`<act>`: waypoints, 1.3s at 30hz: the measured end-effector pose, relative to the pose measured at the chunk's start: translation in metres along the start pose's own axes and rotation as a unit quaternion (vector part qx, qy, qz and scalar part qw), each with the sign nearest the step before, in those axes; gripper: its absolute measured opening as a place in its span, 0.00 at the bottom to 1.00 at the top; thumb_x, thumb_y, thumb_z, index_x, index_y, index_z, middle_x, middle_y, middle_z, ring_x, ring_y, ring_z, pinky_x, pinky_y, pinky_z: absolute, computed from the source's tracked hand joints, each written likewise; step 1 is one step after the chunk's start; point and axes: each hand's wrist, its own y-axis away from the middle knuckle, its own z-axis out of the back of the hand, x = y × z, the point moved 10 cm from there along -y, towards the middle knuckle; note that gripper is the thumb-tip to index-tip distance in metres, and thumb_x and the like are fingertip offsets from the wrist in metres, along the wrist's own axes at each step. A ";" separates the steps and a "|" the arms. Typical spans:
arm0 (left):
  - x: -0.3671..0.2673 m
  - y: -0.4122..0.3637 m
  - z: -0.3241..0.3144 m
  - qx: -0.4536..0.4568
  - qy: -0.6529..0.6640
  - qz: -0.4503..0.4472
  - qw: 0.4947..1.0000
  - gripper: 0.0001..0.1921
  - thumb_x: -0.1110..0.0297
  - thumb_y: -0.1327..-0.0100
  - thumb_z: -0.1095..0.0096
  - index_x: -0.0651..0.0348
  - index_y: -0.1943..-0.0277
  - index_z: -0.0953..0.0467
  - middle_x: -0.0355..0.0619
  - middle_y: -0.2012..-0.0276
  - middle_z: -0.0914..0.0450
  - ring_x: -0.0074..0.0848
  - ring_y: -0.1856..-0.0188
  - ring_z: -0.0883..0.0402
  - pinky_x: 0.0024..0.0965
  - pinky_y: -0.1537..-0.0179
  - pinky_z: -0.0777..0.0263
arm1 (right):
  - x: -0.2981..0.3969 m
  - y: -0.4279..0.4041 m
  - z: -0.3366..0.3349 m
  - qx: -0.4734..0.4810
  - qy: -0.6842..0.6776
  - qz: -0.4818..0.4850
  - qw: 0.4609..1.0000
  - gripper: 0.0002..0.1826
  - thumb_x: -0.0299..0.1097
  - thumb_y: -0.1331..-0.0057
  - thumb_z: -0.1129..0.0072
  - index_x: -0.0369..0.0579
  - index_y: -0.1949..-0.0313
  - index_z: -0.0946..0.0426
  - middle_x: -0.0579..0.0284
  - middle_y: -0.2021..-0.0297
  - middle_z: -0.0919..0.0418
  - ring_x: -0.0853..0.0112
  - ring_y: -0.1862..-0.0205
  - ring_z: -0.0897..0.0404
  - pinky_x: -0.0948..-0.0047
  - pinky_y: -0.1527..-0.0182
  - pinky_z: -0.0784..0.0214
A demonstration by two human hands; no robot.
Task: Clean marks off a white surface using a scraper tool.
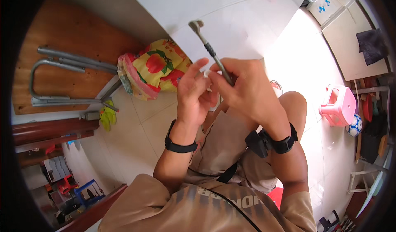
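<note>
My right hand (pixel 244 86) is closed around the handle of a thin metal tool (pixel 209 48), whose brush-like head tilts up and to the left. The head is too blurred to name exactly. Between the fingertips of both hands is a small crumpled white scrap (pixel 208 74), perhaps paper or tissue. My left hand (pixel 196 89) holds its lower part, with thumb and forefinger raised beside the right fingertips. Both hands are above my lap, in front of a smooth white panel (pixel 241 18).
A colourful printed bag (pixel 154 66) lies left of the hands, beside a folded metal-legged wooden table (pixel 77 27). Green slippers (pixel 107 116) are on the tiled floor. A pink plastic stool (pixel 340 106) and a blue-and-white ball (pixel 354 125) stand at the right, near a cluttered rack.
</note>
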 end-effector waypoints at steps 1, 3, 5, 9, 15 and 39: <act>0.008 0.002 0.005 0.017 -0.020 0.033 0.999 0.13 0.71 0.31 0.41 0.64 0.46 0.24 0.45 0.68 0.17 0.22 0.75 0.21 0.22 0.79 0.31 | -0.004 0.003 -0.001 0.013 -0.002 -0.020 1.000 0.11 0.32 0.36 0.39 0.35 0.70 0.20 0.51 0.83 0.24 0.65 0.81 0.28 0.68 0.76 0.35; 0.019 0.006 0.008 0.041 -0.045 0.066 0.996 0.17 0.69 0.29 0.39 0.65 0.41 0.23 0.46 0.67 0.17 0.23 0.74 0.19 0.23 0.78 0.30 | -0.014 0.007 0.000 0.050 -0.001 -0.091 0.995 0.12 0.34 0.38 0.39 0.35 0.73 0.21 0.44 0.83 0.25 0.51 0.80 0.24 0.61 0.74 0.31; 0.017 0.007 0.008 0.038 -0.065 0.058 0.996 0.15 0.69 0.29 0.39 0.64 0.43 0.22 0.45 0.67 0.17 0.22 0.75 0.19 0.23 0.78 0.29 | -0.014 0.001 0.004 0.046 0.027 -0.079 0.995 0.13 0.35 0.39 0.39 0.36 0.73 0.21 0.44 0.82 0.24 0.50 0.80 0.23 0.60 0.74 0.30; -0.004 -0.004 0.019 -0.033 -0.110 0.009 0.993 0.10 0.70 0.30 0.40 0.64 0.49 0.21 0.44 0.70 0.17 0.21 0.77 0.21 0.22 0.79 0.30 | -0.008 -0.011 0.006 -0.055 0.074 -0.032 0.995 0.17 0.40 0.37 0.38 0.38 0.75 0.21 0.42 0.81 0.22 0.48 0.79 0.21 0.55 0.73 0.27; -0.024 -0.009 0.053 -0.155 -0.115 -0.021 0.981 0.06 0.71 0.35 0.41 0.57 0.56 0.24 0.37 0.66 0.20 0.15 0.70 0.21 0.18 0.74 0.29 | -0.002 0.012 -0.012 -0.039 0.099 -0.005 0.994 0.19 0.39 0.29 0.44 0.37 0.74 0.27 0.40 0.84 0.26 0.41 0.78 0.24 0.49 0.74 0.32; 0.037 0.062 -0.071 0.159 -0.269 0.102 0.944 0.28 0.75 0.46 0.43 0.73 0.39 0.29 0.36 0.74 0.26 0.15 0.77 0.29 0.19 0.77 0.32 | -0.057 -0.001 0.009 -0.073 -0.661 -0.218 0.714 0.22 0.50 0.22 0.61 0.44 0.65 0.30 0.69 0.81 0.40 0.77 0.83 0.46 0.74 0.80 0.54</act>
